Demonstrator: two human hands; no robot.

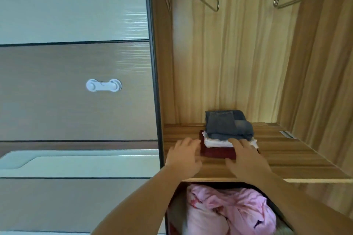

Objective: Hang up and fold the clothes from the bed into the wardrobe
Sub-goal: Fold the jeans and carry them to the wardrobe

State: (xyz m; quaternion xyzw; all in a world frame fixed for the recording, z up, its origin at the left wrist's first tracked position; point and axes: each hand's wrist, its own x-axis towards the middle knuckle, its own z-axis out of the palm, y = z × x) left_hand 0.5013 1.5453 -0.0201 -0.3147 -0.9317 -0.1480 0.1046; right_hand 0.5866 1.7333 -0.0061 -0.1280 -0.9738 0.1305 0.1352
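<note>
Wood wardrobe shelf [298, 156], folded clothes stack [228, 135] on it (maroon btm)

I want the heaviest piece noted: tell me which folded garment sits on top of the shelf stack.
The blue denim jeans sit on top. Beneath them lies the white garment, and the dark red one is at the bottom, resting on the wooden shelf.

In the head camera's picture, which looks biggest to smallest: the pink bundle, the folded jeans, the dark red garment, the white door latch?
1. pink bundle, though it lies nearest the camera
2. folded jeans
3. dark red garment and white door latch: similar, garment partly hidden, unranked
</note>
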